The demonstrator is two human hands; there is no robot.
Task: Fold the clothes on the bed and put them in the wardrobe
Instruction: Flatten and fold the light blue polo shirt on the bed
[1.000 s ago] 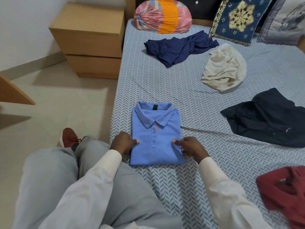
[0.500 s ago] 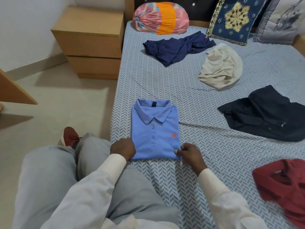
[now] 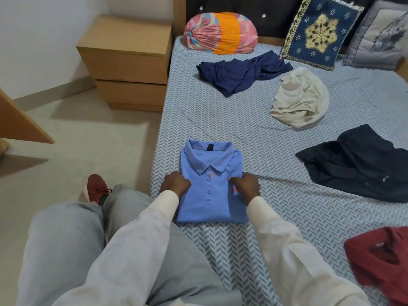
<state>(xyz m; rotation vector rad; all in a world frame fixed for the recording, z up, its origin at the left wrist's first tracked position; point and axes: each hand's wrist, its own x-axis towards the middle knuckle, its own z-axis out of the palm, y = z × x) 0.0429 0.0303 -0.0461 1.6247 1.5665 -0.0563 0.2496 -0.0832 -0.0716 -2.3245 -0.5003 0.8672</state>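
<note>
Head view: the folded shirt [image 3: 217, 206] was seen at the near edge of the bed [image 3: 220, 120], its sides apparently gripped by the curled fingers of the left hand [image 3: 176, 184] and right hand [image 3: 246, 187]. If lifted unevenly, the folds could be spilled open.

I counted five garments on the bed [image 3: 220, 120]: one folded blue polo [image 3: 212, 210], four loose (navy garment [image 3: 240, 74], cream garment [image 3: 302, 100], black garment [image 3: 357, 164], maroon garment [image 3: 382, 259]). I logged two cushions (blue cushion [image 3: 318, 34], grey cushion [image 3: 379, 36]), one cloth bundle [image 3: 220, 33] and one bedside cabinet [image 3: 128, 60].
</note>
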